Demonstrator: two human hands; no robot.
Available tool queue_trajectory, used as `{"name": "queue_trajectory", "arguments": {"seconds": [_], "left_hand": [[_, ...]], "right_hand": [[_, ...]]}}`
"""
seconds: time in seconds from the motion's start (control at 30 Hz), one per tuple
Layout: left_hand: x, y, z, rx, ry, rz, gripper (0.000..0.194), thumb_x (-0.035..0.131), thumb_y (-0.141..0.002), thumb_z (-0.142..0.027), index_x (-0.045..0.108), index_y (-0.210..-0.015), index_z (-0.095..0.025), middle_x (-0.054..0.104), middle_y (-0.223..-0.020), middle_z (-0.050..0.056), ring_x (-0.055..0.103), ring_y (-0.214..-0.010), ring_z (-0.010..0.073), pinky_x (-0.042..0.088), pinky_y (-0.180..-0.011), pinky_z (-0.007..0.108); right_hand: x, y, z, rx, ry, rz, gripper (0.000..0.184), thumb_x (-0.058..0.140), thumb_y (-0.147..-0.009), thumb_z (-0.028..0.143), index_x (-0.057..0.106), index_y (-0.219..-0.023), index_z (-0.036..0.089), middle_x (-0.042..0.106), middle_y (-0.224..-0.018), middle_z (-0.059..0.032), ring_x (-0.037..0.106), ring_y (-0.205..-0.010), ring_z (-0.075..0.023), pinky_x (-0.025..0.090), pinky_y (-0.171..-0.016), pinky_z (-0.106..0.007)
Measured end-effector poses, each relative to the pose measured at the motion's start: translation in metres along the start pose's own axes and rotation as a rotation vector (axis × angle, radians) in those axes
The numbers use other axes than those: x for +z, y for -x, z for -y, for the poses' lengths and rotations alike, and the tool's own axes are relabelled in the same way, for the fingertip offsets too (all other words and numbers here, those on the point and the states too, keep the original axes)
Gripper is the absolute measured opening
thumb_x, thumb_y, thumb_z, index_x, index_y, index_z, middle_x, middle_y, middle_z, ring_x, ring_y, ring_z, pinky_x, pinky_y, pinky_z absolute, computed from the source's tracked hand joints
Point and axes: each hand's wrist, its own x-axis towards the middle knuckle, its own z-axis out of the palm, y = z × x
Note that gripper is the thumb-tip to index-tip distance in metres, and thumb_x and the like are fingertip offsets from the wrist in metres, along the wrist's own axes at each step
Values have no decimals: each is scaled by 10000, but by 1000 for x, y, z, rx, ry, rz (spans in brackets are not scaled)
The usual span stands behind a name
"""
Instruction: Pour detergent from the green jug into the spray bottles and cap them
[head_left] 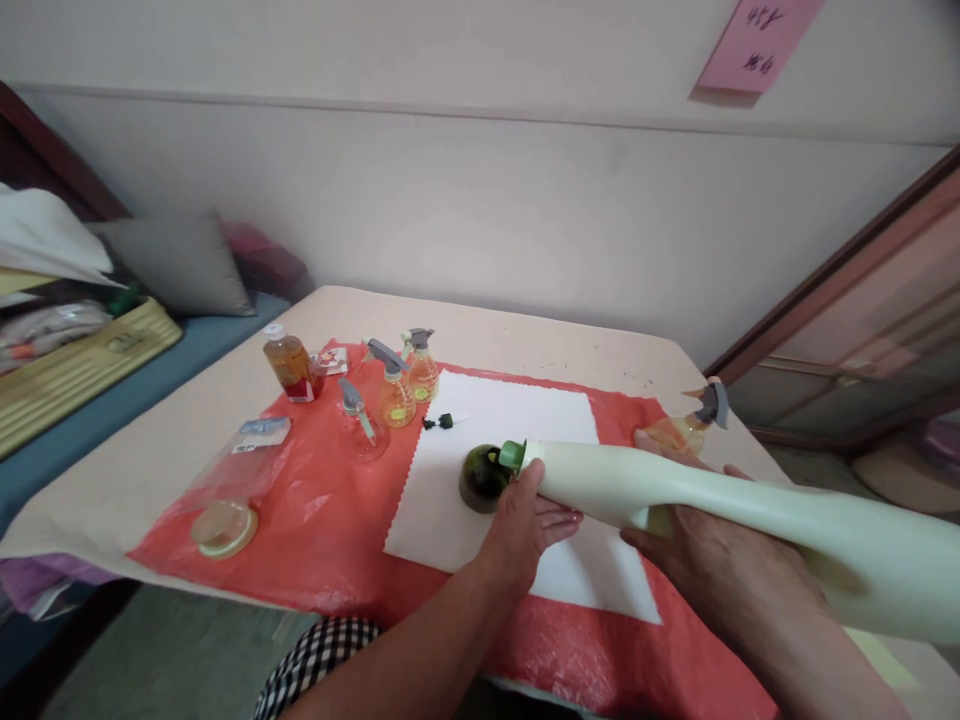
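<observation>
A large pale green jug [600, 475] lies tilted nearly on its side, its green spout [512, 455] at the mouth of a dark green round bottle [480, 485]. My left hand [521, 515] is closed about the jug's neck, thumb on the near side and some fingers extended below it. Wrapped round the jug's handle from beneath is my right hand [705, 550], partly hidden by the jug. The dark bottle rests on a white sheet [517, 400]. Any liquid passing between the two cannot be made out. A small black nozzle piece [445, 421] lies behind the bottle.
Several clear spray bottles with grey triggers, one of them an amber spray bottle [397, 400], stand left on red plastic [315, 520]. Another spray bottle [679, 432] is beyond my right hand. An amber-filled bottle [289, 365] and a round lidded container [223, 528] are farther left.
</observation>
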Motion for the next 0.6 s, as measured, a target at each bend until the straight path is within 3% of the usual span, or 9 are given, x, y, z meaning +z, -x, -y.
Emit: {"name": "queue_trajectory", "arguments": {"seconds": [0.3,0.6], "left_hand": [[2,1,-3,-27,-2,-11,660,457,-939,-525,481,-1316,16,691,-873,209,713,-784,264,522,-924,424],[2,1,-2,-29,21,-5,705,499,-913,-552,476,-1318,24,693,-899,226,716,-796,278,515,-940,439]], "right_hand": [[-5,-2,4,12,18,-8,569,461,-861,366,499,-1373,118,574,-1363,-238,609,-1148,-441,458,-986,-618],[-9,-5,6,16,7,-2,563,485,-865,345,458,-1401,174,558,-1398,-194,589,-1196,-403,406,-1052,-599]]}}
